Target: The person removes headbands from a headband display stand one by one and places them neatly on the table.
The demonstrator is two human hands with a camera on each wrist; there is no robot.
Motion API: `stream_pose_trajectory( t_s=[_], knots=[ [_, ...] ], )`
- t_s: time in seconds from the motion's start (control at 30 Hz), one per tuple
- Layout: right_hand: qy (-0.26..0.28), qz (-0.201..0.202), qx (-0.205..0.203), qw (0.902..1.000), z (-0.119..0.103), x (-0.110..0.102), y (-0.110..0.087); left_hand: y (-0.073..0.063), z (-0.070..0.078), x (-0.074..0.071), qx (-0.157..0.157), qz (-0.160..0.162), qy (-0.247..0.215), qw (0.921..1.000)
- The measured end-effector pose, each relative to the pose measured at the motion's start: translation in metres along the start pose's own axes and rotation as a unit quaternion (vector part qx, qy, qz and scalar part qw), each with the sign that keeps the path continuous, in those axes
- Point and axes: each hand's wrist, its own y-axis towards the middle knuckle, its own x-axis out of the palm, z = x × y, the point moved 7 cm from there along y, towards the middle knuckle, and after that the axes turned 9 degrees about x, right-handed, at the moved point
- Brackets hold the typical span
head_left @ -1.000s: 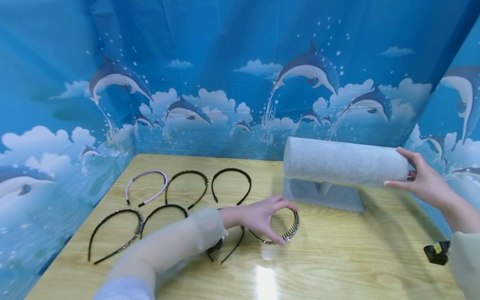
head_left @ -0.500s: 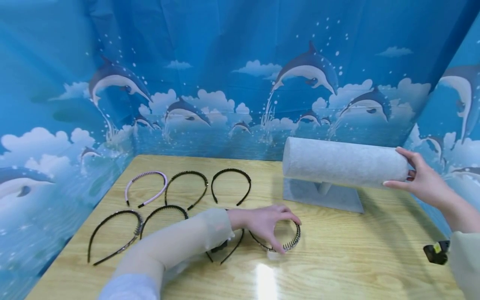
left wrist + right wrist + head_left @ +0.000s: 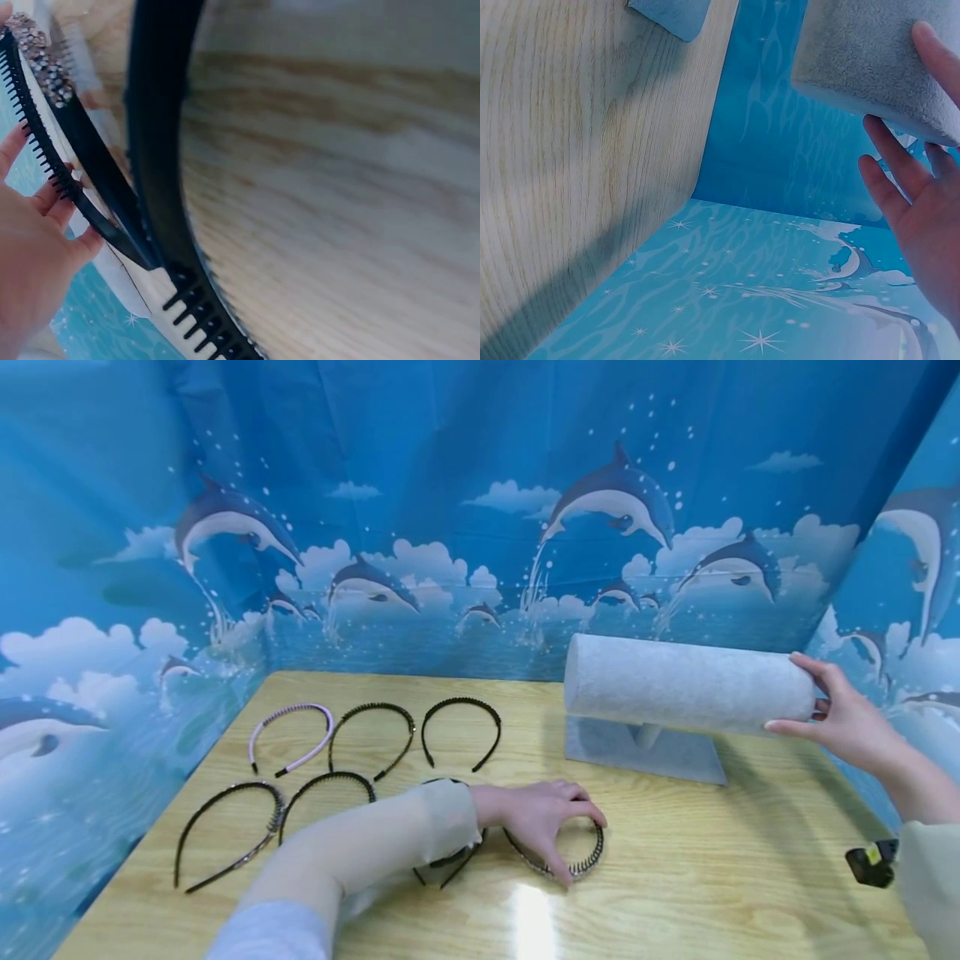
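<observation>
My left hand [image 3: 542, 820] grips a dark toothed headband [image 3: 597, 853], fingers on its far side and thumb on its near side. In the left wrist view, this headband [image 3: 46, 146] shows comb teeth and a band of sparkling stones. Whether it touches the table I cannot tell. My right hand [image 3: 851, 717] holds the right end of a grey plush roll [image 3: 690, 683] on a display stand, thumb below and fingers above. The stand's flat base [image 3: 678, 758] rests on the table. In the right wrist view, fingertips of the right hand [image 3: 930, 225] touch the roll's end [image 3: 877, 60].
A lilac headband [image 3: 330, 727] and two dark headbands [image 3: 411, 731] [image 3: 498, 727] lie in the back row. In front lie more dark headbands [image 3: 225, 789] [image 3: 322, 777], one partly under my left sleeve [image 3: 360, 835]. A black device [image 3: 870, 864] sits by my right sleeve.
My left hand has moved toward me and slightly right, carrying the headband with it. The right hand and the roll stay as they were.
</observation>
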Motion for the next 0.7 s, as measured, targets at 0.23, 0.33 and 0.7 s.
stream_pose_trajectory(
  t_s=[0.23,0.33,0.7],
  knots=[
    [0.001,0.001,-0.005,1.0000,-0.001,0.000,0.000,0.003,0.003,0.001,0.005,-0.011,0.029,0.9995],
    [0.002,0.001,-0.004,1.0000,-0.001,-0.001,0.000,0.004,0.002,-0.001,0.001,-0.007,0.021,0.9998],
    [0.007,-0.010,-0.005,0.9999,-0.002,-0.002,-0.001,0.030,-0.011,-0.025,0.060,0.047,-0.039,0.9964]
  ],
)
